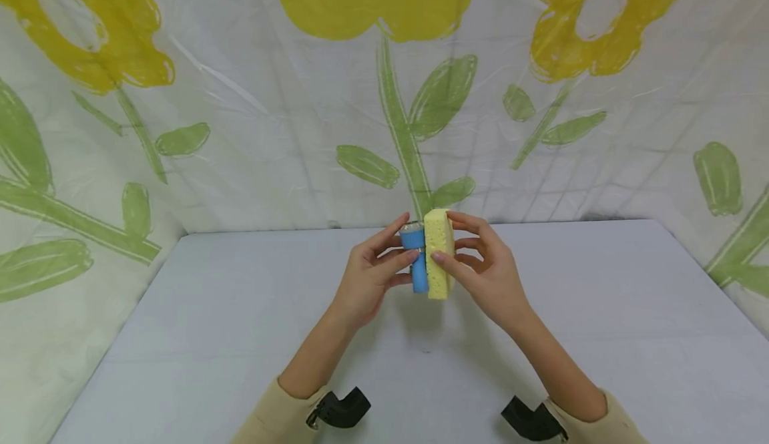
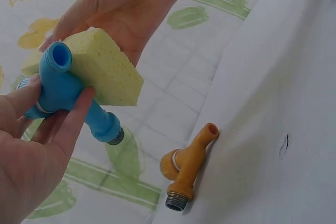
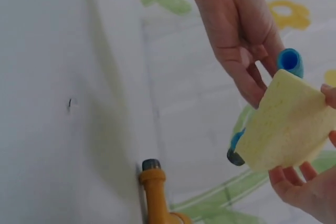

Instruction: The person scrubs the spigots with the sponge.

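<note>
Over the table, my left hand [image 1: 368,276] grips a blue plastic angle valve [image 2: 64,87] between thumb and fingers. The valve has an open round outlet, a ribbed side knob and a dark threaded end. My right hand [image 1: 491,272] holds a pale yellow sponge [image 1: 440,257] upright, thumb on its near edge and fingers on its far right side. Sponge and valve are side by side, with the sponge right against the valve's right side in the head view. From the right wrist view, the sponge [image 3: 289,121] hides most of the valve.
An orange angle valve [image 2: 191,161] of the same shape lies on the table in both wrist views; the head view does not show it. The white table [image 1: 240,330] ends at a sheet [image 1: 270,163] painted with yellow flowers and green leaves. Black wrist mounts [image 1: 344,409] sit at the sleeves.
</note>
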`<state>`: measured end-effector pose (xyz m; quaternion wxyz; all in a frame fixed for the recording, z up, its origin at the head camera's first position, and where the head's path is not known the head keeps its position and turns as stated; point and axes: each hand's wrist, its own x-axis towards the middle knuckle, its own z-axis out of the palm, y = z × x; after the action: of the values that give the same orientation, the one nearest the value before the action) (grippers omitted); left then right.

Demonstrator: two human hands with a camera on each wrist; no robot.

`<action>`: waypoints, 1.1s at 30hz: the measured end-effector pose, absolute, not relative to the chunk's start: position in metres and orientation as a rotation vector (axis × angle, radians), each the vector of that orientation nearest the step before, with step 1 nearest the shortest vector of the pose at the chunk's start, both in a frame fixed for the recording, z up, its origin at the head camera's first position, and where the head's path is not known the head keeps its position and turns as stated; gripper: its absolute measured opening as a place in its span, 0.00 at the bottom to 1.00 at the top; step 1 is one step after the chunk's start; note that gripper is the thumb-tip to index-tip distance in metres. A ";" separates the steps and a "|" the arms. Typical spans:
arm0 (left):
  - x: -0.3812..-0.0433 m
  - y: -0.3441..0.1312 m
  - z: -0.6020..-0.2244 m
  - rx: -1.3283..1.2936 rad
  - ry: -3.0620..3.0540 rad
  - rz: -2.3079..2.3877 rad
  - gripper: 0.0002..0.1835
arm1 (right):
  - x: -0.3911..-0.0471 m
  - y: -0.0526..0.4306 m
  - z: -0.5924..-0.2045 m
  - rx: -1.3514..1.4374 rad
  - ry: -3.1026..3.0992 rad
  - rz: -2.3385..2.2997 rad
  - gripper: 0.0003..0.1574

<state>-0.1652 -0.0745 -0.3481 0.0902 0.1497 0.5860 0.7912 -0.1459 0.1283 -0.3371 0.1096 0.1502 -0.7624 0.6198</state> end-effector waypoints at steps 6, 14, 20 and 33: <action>-0.166 -0.072 -0.349 0.437 1.753 2.362 0.27 | -0.147 0.132 -0.335 0.434 -2.260 1.761 0.37; -0.168 -0.072 -0.354 0.445 1.777 2.326 0.27 | -0.149 0.135 -0.335 0.426 -2.250 1.824 0.36; -0.169 -0.073 -0.356 0.473 1.779 2.300 0.28 | -0.150 0.136 -0.334 0.417 -2.225 1.828 0.36; -0.166 -0.071 -0.356 0.474 1.751 2.313 0.23 | -0.150 0.138 -0.331 0.394 -2.211 1.874 0.41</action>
<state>-0.1662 -0.0706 -0.3557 0.1009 0.1603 0.5928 0.7828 -0.1497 0.1377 -0.3310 0.1080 0.1339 -0.7515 0.6369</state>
